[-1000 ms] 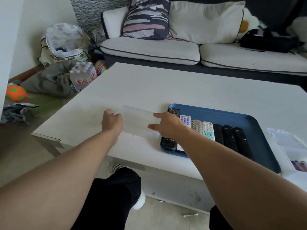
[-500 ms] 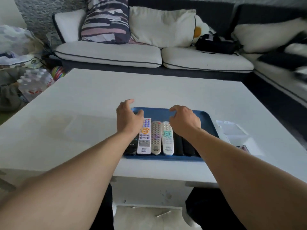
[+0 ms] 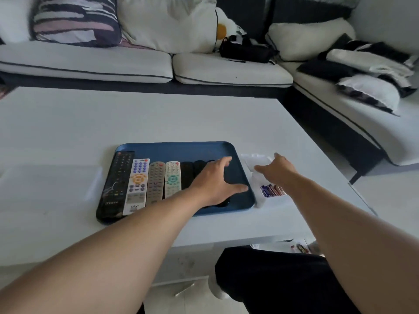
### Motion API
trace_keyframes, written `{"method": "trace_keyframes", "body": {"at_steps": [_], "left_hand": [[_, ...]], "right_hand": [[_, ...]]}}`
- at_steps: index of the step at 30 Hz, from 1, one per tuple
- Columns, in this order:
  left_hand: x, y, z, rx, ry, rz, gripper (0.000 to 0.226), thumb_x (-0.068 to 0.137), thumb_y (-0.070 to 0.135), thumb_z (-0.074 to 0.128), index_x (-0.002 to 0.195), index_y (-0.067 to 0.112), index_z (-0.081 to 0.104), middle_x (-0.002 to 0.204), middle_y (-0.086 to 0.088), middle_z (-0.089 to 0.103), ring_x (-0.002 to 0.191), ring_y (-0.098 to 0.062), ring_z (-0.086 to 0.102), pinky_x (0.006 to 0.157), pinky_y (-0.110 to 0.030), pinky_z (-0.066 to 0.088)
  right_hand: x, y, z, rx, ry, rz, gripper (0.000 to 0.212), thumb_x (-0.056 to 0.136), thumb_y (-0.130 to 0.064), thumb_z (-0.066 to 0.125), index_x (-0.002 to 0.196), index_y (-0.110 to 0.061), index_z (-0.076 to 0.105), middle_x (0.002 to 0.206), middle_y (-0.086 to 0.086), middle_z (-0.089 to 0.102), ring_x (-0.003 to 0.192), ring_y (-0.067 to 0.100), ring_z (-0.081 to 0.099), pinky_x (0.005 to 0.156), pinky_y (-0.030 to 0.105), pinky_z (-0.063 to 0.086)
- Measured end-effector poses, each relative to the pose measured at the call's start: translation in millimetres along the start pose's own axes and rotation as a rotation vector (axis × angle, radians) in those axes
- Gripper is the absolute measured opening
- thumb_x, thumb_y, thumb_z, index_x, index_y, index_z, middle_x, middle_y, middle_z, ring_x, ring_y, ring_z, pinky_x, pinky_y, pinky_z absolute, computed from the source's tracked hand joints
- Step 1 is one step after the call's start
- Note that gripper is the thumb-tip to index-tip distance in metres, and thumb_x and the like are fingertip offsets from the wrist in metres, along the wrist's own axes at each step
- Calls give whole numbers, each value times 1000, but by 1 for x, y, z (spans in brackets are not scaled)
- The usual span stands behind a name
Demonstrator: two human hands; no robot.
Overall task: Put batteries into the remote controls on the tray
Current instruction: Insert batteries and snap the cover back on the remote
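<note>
A blue tray (image 3: pixel 181 148) lies on the white table with several remote controls in a row: a long black one (image 3: pixel 116 182) at the left, then three pale ones (image 3: pixel 156 181), then black ones (image 3: pixel 187 173) partly hidden under my left hand. My left hand (image 3: pixel 215 182) hovers open, fingers spread, over the tray's right part. My right hand (image 3: pixel 275 169) reaches open over a clear plastic box (image 3: pixel 257 160) just right of the tray. Batteries (image 3: pixel 272 190) lie in that box near my right wrist.
The white table (image 3: pixel 68 123) has a clear flat lid (image 3: pixel 45 184) left of the tray. A white sofa (image 3: pixel 231 73) with cushions and a black bag (image 3: pixel 244 51) wraps around the far and right sides. My knee in black trousers shows below the table's front edge.
Both hands have moved right: the left from the tray's left remotes to its right part, the right off the tray to the clear box. The view has turned right.
</note>
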State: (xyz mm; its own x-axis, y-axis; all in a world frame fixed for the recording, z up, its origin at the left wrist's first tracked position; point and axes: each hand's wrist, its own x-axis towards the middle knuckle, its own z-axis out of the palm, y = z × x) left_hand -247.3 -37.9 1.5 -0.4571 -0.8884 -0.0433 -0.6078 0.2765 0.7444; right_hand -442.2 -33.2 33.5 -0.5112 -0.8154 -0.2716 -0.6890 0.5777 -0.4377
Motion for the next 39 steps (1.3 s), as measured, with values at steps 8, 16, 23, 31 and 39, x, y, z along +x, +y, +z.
{"method": "trace_keyframes", "body": {"at_steps": [8, 16, 23, 31, 39], "left_hand": [[3, 27, 48, -65, -143, -61, 150, 69, 54, 87, 152, 22, -34, 164, 1, 32, 154, -25, 12, 117, -29, 17], [10, 27, 52, -38, -75, 65, 143, 70, 45, 88, 154, 34, -27, 159, 6, 36, 150, -18, 22, 119, -34, 28], [10, 30, 56, 168, -63, 186, 81, 84, 57, 74, 153, 34, 39, 166, 4, 19, 155, -12, 2, 127, -40, 5], [6, 35, 62, 533, -29, 217, 70, 103, 57, 37, 160, 20, 21, 168, 1, 17, 157, -22, -3, 127, -47, 0], [16, 30, 66, 497, -35, 150, 70, 107, 47, 35, 162, 14, 6, 170, -6, 2, 156, -27, -12, 126, -48, -2]], "right_hand": [[11, 11, -6, 627, 1, 75, 71, 88, -25, 77, 149, -16, 41, 135, 6, 55, 123, 31, 53, 92, 38, 43], [9, 23, -32, 890, -68, 188, 55, 86, -62, 61, 117, -17, 63, 120, 7, 62, 110, 27, 58, 89, 42, 42], [-5, 67, -36, 522, -223, 95, 46, 84, -21, 80, 126, -20, 63, 124, 5, 62, 112, 27, 60, 99, 46, 52], [-8, 76, -32, 570, -185, 95, 58, 79, -13, 84, 132, -9, 60, 117, 12, 67, 102, 28, 68, 89, 38, 59], [1, 65, -21, 701, -71, 124, 58, 79, -15, 85, 131, -8, 61, 90, 2, 66, 92, 25, 69, 97, 38, 56]]}}
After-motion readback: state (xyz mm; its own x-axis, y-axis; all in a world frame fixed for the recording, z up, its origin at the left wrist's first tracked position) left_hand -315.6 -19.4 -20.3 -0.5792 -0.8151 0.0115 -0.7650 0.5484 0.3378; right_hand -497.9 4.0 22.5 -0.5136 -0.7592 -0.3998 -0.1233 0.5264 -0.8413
